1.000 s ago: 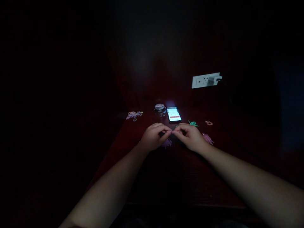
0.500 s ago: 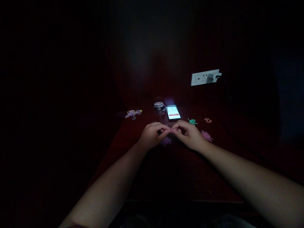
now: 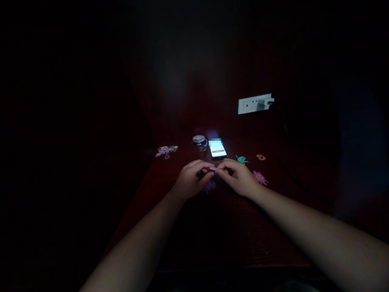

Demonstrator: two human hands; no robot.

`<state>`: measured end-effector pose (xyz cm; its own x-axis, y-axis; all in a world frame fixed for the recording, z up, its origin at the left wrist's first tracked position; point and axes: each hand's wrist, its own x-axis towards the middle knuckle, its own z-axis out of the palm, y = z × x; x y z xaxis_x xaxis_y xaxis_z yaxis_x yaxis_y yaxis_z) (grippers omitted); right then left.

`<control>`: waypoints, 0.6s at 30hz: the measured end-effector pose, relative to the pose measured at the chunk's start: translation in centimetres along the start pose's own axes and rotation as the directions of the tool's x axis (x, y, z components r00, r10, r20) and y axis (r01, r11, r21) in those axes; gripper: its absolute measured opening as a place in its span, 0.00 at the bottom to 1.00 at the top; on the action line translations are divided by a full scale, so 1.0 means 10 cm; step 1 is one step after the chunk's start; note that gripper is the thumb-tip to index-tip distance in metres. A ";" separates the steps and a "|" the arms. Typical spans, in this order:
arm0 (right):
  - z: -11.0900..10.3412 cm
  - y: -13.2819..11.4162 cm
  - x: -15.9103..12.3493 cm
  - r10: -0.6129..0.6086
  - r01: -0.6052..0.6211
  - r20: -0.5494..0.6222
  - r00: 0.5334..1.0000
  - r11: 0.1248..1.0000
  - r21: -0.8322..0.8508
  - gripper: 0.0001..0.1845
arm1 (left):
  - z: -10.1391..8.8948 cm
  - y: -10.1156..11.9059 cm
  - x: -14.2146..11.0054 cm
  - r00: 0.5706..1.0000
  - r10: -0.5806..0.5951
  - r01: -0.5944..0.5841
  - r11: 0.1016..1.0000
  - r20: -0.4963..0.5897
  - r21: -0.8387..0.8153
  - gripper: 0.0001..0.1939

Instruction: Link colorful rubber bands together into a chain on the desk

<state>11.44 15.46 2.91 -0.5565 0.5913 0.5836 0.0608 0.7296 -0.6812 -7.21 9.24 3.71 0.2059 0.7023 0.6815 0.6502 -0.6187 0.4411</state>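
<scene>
My left hand [image 3: 192, 178] and my right hand [image 3: 238, 175] meet over the table, fingertips almost touching. Between them is a small pink band [image 3: 213, 168], pinched by thumb and forefinger on each side; its exact shape is too small to make out. Just below the fingers lies a dim purple heap of small bands [image 3: 209, 186], partly covered by my left hand. Beside my right wrist is a pile of pink bands [image 3: 260, 177]. A green coiled strip [image 3: 241, 159] and an orange looped one [image 3: 260, 157] lie beyond my right hand.
A lit phone [image 3: 218, 151] stands behind my hands, next to a clear lidded jar [image 3: 199, 143]. Mixed coloured rings [image 3: 166, 151] are heaped at the left of the dark red table [image 3: 243, 239]. A wall socket [image 3: 254, 104] holds a plug with a dark cable.
The pink band now shows between my fingertips, which have moved slightly apart. The whole view has shifted a little, with objects appearing lower and further left.
</scene>
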 end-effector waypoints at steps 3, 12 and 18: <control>0.00 0.01 0.00 0.013 -0.013 0.040 0.999 1.000 0.007 0.11 | 0.01 0.00 -0.01 1.000 -0.003 0.003 1.000 0.001 -0.016 0.09; 0.01 0.03 0.00 -0.009 0.011 0.068 0.998 1.000 -0.022 0.13 | 0.01 0.01 -0.02 0.998 -0.060 0.060 0.998 -0.001 -0.023 0.04; 0.00 0.02 -0.01 -0.004 0.005 0.027 1.000 0.999 -0.040 0.08 | 0.04 -0.03 -0.04 0.981 -0.189 0.185 0.979 -0.043 -0.090 0.04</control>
<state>11.46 15.58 2.69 -0.5785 0.5791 0.5744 0.0908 0.7456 -0.6602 -7.21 9.27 3.08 0.0473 0.7906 0.6105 0.6087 -0.5074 0.6099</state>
